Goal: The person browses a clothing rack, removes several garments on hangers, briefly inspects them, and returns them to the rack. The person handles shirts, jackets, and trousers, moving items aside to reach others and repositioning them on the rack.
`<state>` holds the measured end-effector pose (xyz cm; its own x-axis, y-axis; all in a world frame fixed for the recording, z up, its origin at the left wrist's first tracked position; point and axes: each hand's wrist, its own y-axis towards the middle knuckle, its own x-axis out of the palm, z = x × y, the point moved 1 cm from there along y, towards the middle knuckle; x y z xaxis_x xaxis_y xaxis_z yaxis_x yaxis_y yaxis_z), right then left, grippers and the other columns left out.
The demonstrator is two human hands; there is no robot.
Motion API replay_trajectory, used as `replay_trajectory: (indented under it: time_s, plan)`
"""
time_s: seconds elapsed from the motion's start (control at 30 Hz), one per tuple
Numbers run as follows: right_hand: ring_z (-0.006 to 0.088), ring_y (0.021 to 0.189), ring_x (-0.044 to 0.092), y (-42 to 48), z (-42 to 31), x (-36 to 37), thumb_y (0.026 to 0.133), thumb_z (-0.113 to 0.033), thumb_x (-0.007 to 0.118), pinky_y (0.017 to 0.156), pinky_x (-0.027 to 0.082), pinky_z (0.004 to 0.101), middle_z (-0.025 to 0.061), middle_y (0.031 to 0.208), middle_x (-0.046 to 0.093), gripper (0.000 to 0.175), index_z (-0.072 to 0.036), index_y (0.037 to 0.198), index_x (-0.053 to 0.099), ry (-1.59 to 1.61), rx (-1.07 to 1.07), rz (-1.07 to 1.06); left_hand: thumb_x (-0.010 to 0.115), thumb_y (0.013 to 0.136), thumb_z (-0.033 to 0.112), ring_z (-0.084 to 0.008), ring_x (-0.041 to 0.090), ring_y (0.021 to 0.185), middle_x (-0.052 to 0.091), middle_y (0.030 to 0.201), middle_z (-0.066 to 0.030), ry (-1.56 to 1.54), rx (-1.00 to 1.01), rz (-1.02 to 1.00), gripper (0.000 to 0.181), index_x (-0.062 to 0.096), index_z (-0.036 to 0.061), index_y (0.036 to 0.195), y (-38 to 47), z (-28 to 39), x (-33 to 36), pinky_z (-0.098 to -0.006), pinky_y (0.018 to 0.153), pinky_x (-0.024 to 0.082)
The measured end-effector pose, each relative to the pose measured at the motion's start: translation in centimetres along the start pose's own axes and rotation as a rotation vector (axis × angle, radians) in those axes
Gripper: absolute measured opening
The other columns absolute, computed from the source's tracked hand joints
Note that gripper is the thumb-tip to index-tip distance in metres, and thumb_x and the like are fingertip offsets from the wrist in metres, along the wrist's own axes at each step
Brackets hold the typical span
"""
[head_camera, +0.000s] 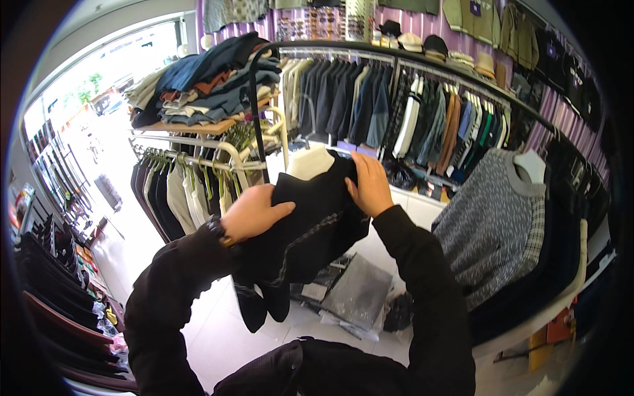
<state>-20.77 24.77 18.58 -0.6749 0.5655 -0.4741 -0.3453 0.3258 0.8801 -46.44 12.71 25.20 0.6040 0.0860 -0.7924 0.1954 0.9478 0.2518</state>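
Note:
A black knitted garment [307, 218] with a thin pale line across it hangs in front of me on a white broad-shouldered hanger [311, 162]. At its left shoulder, my left hand [255, 210] grips the cloth with the thumb laid over the front. My right hand [369, 182] lies at the other shoulder, fingers pointing up along the edge and thumb on the cloth; how firmly it grips does not show. The hanger's hook is at the top, near a black rail [396, 51]. Both sleeves of the garment dangle at the lower left.
Folded clothes are piled on a wooden shelf [210, 127] at left, above a rack of hanging garments [173, 193]. A grey patterned sweater [490, 232] hangs close on the right. Plastic-wrapped packages [359, 292] lie on the floor below. More clothes [342, 101] line the back wall.

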Motion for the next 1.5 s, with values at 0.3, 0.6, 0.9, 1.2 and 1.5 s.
replay_trajectory:
  time_s: [0.3, 0.6, 0.9, 1.2, 1.5]
  plan:
    - [0.0339, 0.099, 0.059, -9.1, -1.0, -3.4, 0.079, -0.009, 0.067, 0.082, 0.050, 0.0385, 0.0140, 0.108, 0.061, 0.037, -0.005, 0.115, 0.057, 0.217, 0.242, -0.303, 0.070, 0.070, 0.042, -0.0307, 0.065, 0.051, 0.067, 0.072, -0.0197, -0.073, -0.005, 0.085, 0.055, 0.067, -0.0102, 0.087, 22.1, 0.1, -2.1, -0.0364, 0.046, 0.049]
    - [0.0310, 0.092, 0.065, -23.7, -3.0, -5.7, 0.082, -0.021, 0.067, 0.079, 0.052, 0.0401, 0.0133, 0.101, 0.066, 0.034, -0.004, 0.111, 0.062, -0.049, 0.834, -0.604, 0.060, 0.083, 0.009, -0.0165, 0.065, 0.080, 0.068, 0.094, -0.0081, -0.718, 0.052, -0.052, 0.028, 0.062, -0.0056, 0.107, 18.7, -5.7, -3.5, -0.0290, 0.075, 0.051]
    - [0.0236, 0.083, 0.069, -26.3, -10.2, -0.1, 0.083, -0.016, 0.068, 0.074, 0.054, 0.0323, 0.0175, 0.093, 0.068, 0.036, 0.004, 0.112, 0.061, 0.115, 1.041, -0.505, 0.060, 0.083, 0.008, -0.0179, 0.064, 0.077, 0.066, 0.092, -0.0093, -0.700, 0.091, -0.048, 0.028, 0.057, -0.0062, 0.108, 23.2, -12.1, -4.5, -0.0297, 0.069, 0.052]
    - [0.0257, 0.087, 0.069, -26.7, -17.8, 4.7, 0.086, -0.022, 0.068, 0.077, 0.055, 0.0334, 0.0161, 0.098, 0.069, 0.040, 0.001, 0.117, 0.058, 0.133, 1.136, -0.637, 0.063, 0.081, 0.011, -0.0153, 0.063, 0.075, 0.066, 0.088, -0.0082, -0.894, 0.222, -0.246, 0.026, 0.061, -0.0045, 0.101, 22.3, -11.1, -6.3, -0.0283, 0.070, 0.051]
    - [0.0291, 0.085, 0.067, -27.8, -23.2, 0.9, 0.086, -0.024, 0.065, 0.075, 0.053, 0.0373, 0.0154, 0.096, 0.069, 0.039, -0.001, 0.118, 0.058, 0.124, 1.223, -0.469, 0.069, 0.077, 0.013, -0.0232, 0.065, 0.067, 0.069, 0.077, -0.0123, -1.051, 0.039, -0.225, 0.021, 0.065, -0.0061, 0.083, 27.3, -2.7, -2.9, -0.0328, 0.065, 0.052]
